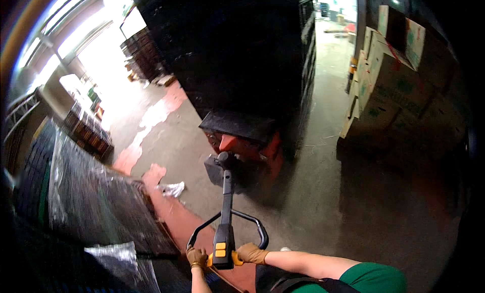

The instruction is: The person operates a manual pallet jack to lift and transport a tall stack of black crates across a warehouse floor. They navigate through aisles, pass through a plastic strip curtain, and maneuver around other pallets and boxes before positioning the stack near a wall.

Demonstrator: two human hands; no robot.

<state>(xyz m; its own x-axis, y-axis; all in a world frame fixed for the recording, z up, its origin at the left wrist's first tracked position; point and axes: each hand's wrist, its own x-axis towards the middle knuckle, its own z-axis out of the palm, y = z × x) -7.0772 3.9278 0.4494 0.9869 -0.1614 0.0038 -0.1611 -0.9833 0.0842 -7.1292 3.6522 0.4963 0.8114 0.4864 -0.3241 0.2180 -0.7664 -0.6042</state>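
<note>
Both my hands wear tan gloves and grip the control handle [223, 245] of a pallet jack, a black head with yellow buttons and a looped guard. My left hand [196, 256] is closed round the handle's left side, by the lower end of the loop. My right hand [251, 253] wraps the yellow grip on the right side. From the handle, a dark tiller arm [228, 192] runs forward to the jack's red body [240, 145]. Beyond the body rises a tall, dark stacked load [237, 55]; its lower parts are in shadow.
Close on the left stands a film-wrapped stack [96, 187]. Piled cartons [399, 91] stand on the right beside a shadowed floor. A worn red strip [172, 212] runs along the concrete floor, with a scrap of clear film [173, 189] on it. More stacks [141, 53] stand at far left.
</note>
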